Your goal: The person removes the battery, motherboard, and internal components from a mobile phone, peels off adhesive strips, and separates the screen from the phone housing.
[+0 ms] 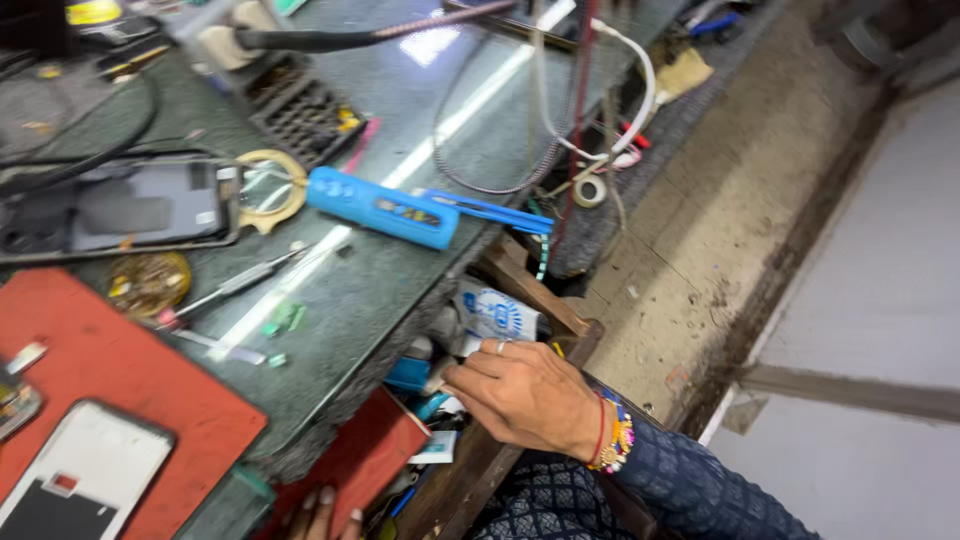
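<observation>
My right hand (pixel 525 395), with a ring and beaded bracelets at the wrist, reaches into an open wooden drawer (pixel 535 292) under the green stone bench (pixel 370 290). Its bent fingertips rest among the drawer's clutter, just below a white and blue packet (pixel 497 315) and beside small blue items (pixel 410 375). Whether they grip anything is hidden. Only the fingertips of my left hand (pixel 322 515) show at the bottom edge, against a flat red thing (pixel 355 450) sticking out of the drawer.
On the bench lie a blue cylindrical tool (pixel 380 207), blue tweezers (pixel 490 212), an opened phone (pixel 110 210), a screwdriver (pixel 235 285), and a red mat (pixel 110 385) with a phone (pixel 85 470). Cables (pixel 630 80) and a tape roll (pixel 590 190) hang at the far edge.
</observation>
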